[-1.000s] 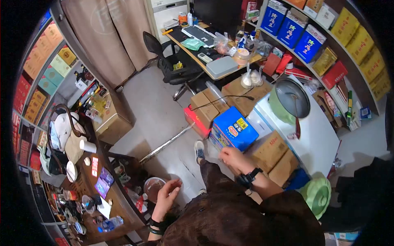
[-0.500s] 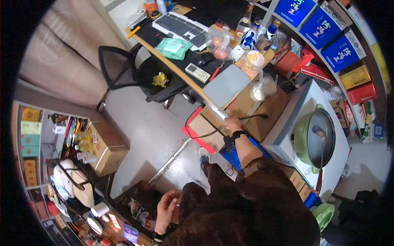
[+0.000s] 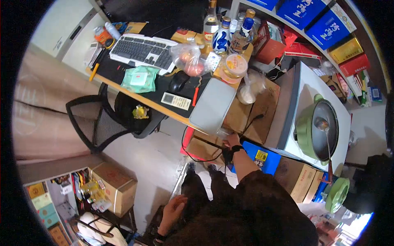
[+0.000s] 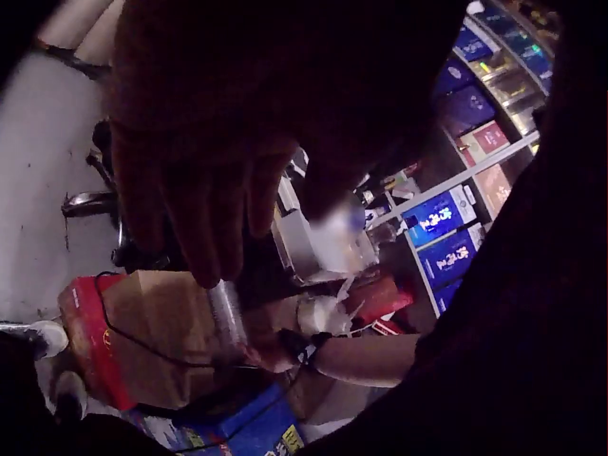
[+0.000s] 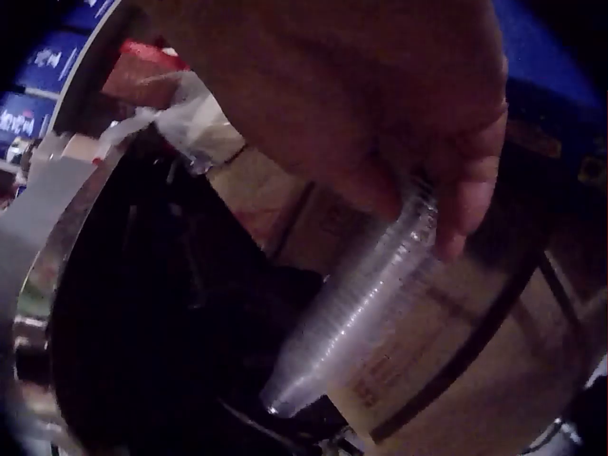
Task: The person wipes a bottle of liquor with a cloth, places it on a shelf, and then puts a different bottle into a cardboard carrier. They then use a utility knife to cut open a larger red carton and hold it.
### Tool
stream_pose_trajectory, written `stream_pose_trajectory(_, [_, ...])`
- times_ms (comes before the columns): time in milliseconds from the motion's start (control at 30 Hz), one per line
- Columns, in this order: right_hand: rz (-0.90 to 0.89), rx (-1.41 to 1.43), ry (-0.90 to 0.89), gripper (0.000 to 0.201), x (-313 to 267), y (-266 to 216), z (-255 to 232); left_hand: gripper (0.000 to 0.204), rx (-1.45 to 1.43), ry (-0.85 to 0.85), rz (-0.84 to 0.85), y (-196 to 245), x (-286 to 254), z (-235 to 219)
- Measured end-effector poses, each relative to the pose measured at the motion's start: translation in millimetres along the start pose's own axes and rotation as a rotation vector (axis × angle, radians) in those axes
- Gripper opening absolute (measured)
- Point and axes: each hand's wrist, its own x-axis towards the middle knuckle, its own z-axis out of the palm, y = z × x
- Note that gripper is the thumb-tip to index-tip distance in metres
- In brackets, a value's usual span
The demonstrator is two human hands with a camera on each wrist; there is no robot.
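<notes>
My right hand reaches down beside the desk corner, over the cardboard boxes. In the right wrist view its fingers and thumb pinch the upper end of a long stack of clear plastic cups or lids; which of the two I cannot tell. The stack also shows in the left wrist view, lying along a box. A black cable loops close by. My left hand hangs over my dark clothing, fingers loosely bent, holding nothing.
The desk carries a keyboard, a grey flat case and bottles. A green pan stands on a white-topped cabinet at the right. A black chair stands at the left, a blue box below my right arm.
My right hand has moved from above the blue box to the stack by the desk corner and grips it. The view has shifted closer to the desk. My left hand stays low.
</notes>
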Motion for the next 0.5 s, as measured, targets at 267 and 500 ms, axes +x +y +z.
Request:
stream_pose_trajectory(267, [-0.012, 0.07, 0.278, 0.002, -43, -23, 30, 0.036, 0.09, -0.089, -0.023, 39, 29, -47])
stream_pose_trajectory(500, [-0.167, 0.24, 0.407, 0.004, -88, -32, 59, 0.035, 0.083, -0.157, 0.055, 41, 40, -70])
